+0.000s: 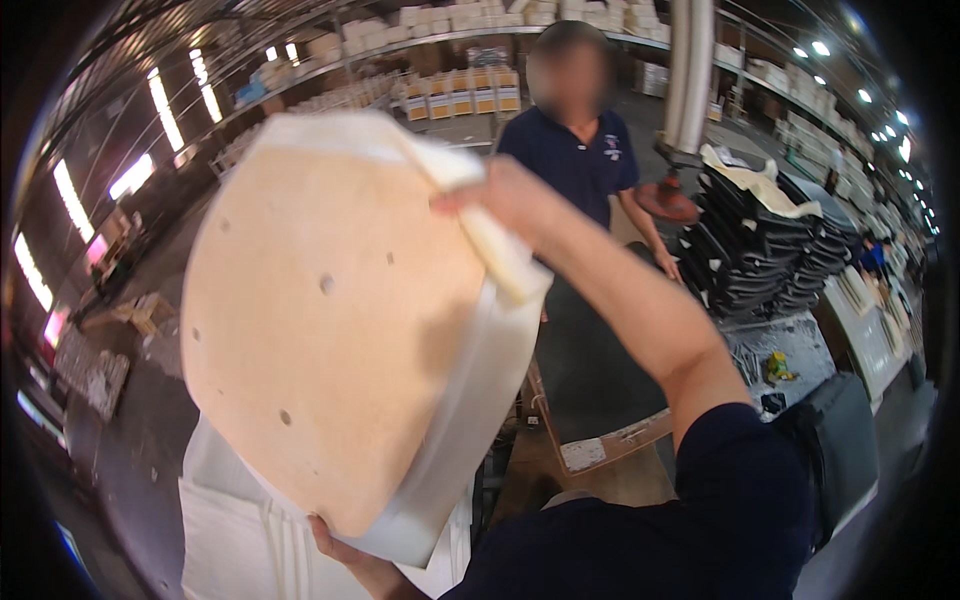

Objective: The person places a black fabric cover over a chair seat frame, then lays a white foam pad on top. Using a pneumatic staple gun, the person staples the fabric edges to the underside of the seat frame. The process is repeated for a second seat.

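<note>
A pale plywood panel [330, 300] with rounded corners and several small holes is held up, tilted, in front of me. White sheet-like padding [465, 400] shows along its edges, and a cream-coloured flap [500, 255] folds over at the upper right. My right hand [505, 205], slightly blurred, is closed on that padding at the top right edge. Down at the lower edge, my left hand [345, 550] grips the panel, its thumb on the wooden face and the other fingers hidden behind. White folded sheets [225, 530] lie below the panel.
Across a dark-topped worktable [600, 390] stands a co-worker [565, 150] in a navy shirt. A tall stack of black cushioned pieces [760, 240] rises at the right, near a vertical pipe [690, 80]. A dark padded piece [840, 450] is at my right; loaded shelves [440, 40] run behind.
</note>
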`<act>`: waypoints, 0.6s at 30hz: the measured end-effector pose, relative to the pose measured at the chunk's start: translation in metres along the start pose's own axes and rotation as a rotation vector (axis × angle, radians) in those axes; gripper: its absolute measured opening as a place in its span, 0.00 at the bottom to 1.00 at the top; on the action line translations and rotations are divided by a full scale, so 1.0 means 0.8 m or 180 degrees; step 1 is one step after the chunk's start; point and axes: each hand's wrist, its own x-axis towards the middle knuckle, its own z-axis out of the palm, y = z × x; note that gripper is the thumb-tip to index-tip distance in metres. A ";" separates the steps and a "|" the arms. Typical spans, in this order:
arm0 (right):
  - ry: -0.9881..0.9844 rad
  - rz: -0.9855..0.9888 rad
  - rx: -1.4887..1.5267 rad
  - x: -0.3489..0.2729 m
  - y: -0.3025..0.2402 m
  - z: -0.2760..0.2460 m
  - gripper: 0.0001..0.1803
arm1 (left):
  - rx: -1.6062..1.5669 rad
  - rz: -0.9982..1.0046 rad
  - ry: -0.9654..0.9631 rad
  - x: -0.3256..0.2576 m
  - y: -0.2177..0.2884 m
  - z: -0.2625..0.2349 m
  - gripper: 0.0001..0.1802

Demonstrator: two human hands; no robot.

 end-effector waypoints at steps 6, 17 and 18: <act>0.0449 0.0999 0.1477 -0.127 0.173 -0.072 0.20 | -0.0042 -0.1287 0.0045 -0.013 -0.035 0.007 0.44; 0.1346 0.1261 0.1680 -0.256 0.327 -0.362 0.18 | 0.0202 -0.2225 -0.0377 -0.004 -0.213 0.204 0.41; 0.1426 0.1282 0.1738 -0.267 0.339 -0.383 0.18 | 0.0250 -0.2283 -0.0335 -0.004 -0.232 0.214 0.41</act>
